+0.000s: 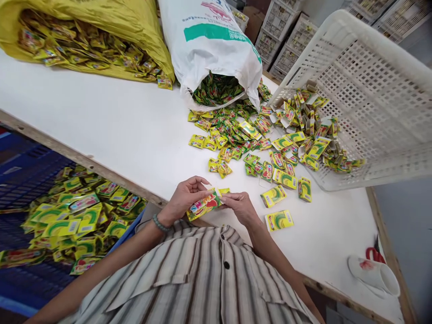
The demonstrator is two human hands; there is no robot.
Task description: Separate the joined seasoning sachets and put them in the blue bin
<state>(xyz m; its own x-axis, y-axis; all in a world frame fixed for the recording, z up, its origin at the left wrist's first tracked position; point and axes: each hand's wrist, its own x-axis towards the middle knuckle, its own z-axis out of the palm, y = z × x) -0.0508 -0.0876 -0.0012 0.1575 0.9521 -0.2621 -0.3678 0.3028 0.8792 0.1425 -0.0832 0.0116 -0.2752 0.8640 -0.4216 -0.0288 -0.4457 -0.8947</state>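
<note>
My left hand (182, 198), with a beaded bracelet at its wrist, grips a small yellow-green printed candy box (203, 206) close to my body at the table's front edge. My right hand (241, 207) is closed, its thumb and fingers pinching at the right end of that box, where a pale flap shows. A bit of yellow wrapper peeks out above the right fingertips; whether it belongs to the box or is a separate packet, I cannot tell. Beyond my hands lie loose candy packets (219, 167) and, to the right, several flat boxes (279, 220).
A yellow bag (141, 27) and a white sack (216, 54) spill packets at the back. At right, a tilted white plastic basket (381, 103) holds boxes. A blue crate (20, 157) of filled-looking boxes stands lower left. A white cup (374, 275) and red-handled scissors (375, 254) lie right.
</note>
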